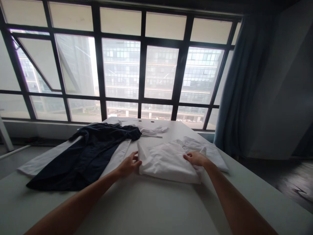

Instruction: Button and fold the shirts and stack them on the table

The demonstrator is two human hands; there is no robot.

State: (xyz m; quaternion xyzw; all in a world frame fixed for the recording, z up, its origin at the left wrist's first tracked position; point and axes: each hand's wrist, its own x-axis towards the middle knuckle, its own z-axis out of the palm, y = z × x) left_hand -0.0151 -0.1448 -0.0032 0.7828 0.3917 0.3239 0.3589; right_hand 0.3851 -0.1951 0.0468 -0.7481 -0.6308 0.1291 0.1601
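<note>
A white shirt (pixel 163 161), folded into a rough rectangle, lies on the table between my two hands. At its left edge, the curled fingers and thumb of my left hand (pixel 129 164) hold the cloth. My right hand (pixel 196 158) is on the shirt's right side near the collar, its fingers closed on the fabric. Behind that hand, another folded white garment (pixel 216 155) lies at the table's right edge, partly hidden by the shirt and my hand.
A dark navy shirt (pixel 83 156) is spread on the left of the white table (pixel 151 209), over white clothing (pixel 56 151). More white cloth (pixel 153 130) lies towards the far end. Beyond stand large windows (pixel 121 68), with a blue-grey curtain (pixel 234 88) on the right.
</note>
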